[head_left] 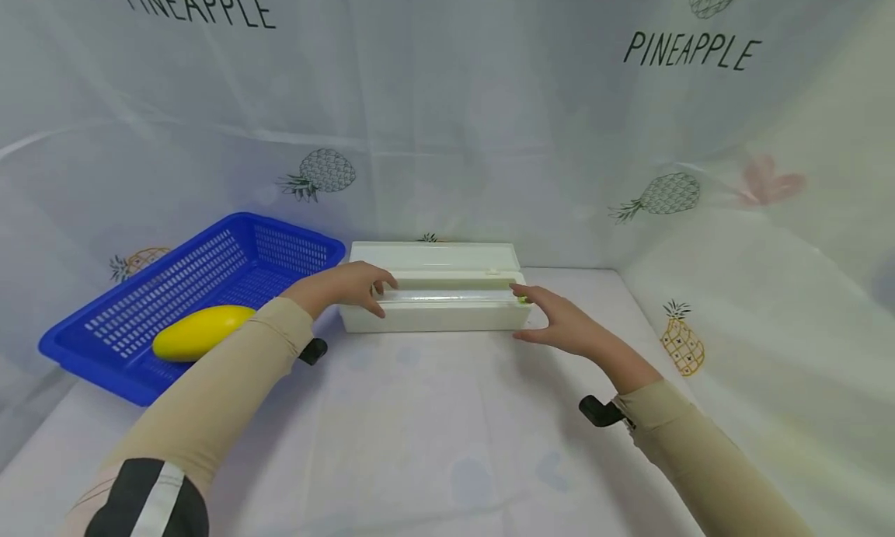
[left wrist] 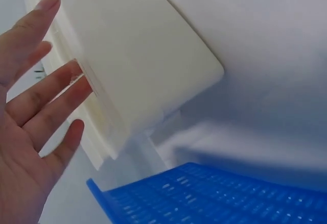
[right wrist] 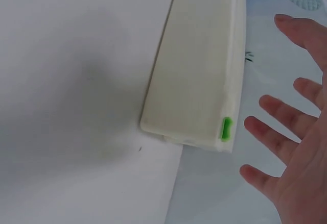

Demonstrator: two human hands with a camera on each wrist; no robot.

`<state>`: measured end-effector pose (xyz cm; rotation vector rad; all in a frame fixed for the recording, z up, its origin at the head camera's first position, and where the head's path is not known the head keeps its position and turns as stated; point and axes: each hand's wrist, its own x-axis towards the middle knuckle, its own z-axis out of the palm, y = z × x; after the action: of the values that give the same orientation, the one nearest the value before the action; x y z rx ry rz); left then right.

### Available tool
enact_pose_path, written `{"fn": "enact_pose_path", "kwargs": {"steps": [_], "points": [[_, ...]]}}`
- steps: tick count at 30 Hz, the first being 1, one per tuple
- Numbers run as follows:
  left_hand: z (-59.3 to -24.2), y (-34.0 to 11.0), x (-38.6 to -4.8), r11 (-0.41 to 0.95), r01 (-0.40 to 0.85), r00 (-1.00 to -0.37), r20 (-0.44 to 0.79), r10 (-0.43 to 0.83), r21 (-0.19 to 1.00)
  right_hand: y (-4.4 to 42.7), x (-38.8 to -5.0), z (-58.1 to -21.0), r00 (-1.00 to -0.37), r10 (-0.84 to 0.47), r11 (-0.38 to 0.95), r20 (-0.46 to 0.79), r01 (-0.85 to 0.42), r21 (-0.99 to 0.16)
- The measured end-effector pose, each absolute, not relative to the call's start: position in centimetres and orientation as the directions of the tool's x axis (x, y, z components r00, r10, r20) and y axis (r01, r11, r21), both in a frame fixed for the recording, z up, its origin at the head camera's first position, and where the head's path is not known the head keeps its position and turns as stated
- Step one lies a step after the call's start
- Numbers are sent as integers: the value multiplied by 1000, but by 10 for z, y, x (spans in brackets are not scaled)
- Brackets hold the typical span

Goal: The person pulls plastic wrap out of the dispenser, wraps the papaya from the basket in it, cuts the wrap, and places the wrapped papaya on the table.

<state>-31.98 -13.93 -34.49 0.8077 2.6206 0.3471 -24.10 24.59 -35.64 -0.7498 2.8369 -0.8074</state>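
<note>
A white plastic wrap dispenser [head_left: 437, 318] lies lengthwise at the back of the table, its lid [head_left: 433, 256] raised behind it. Inside is a roll of clear film [head_left: 450, 295]. My left hand [head_left: 343, 284] is at the dispenser's left end, fingers spread and some reaching over its edge. In the left wrist view, a bit of clear film [left wrist: 76, 77] shows by those fingertips; I cannot tell whether they touch it. At the other end my right hand [head_left: 565, 322] has its fingers apart and holds nothing. A green slider [right wrist: 226, 129] sits at the dispenser's right end.
To the left stands a blue plastic basket [head_left: 77, 350] with a smooth yellow fruit-shaped object [head_left: 199, 331] in it, partly behind my left sleeve [head_left: 231, 381]. A pineapple-print curtain [head_left: 447, 133] hangs close behind the dispenser and along the right side.
</note>
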Motion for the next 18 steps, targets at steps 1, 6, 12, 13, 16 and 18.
{"fn": "enact_pose_path", "kwargs": {"steps": [1,6,12,13,16,18], "points": [[-345,-141,-320,805,490,-768,-271,580,334,245,-243,-356,-874,-484,735,35,-428,-526],[-343,-145,-323,804,487,-787,-227,573,342,241,-258,-349,-874,-485,731,17,-416,-541],[-341,-148,-328,804,497,-803,-179,569,326,240,-284,-345,-876,-482,725,0,-399,-562],[-341,-148,-328,803,501,-803,-172,570,323,240,-289,-345,-879,-476,728,-9,-389,-564],[-342,-149,-326,793,524,-796,-151,586,310,239,-302,-348,-884,-465,737,-44,-359,-573],[-343,-149,-325,789,534,-794,-141,592,304,237,-310,-351,-885,-462,737,-60,-346,-581]]}}
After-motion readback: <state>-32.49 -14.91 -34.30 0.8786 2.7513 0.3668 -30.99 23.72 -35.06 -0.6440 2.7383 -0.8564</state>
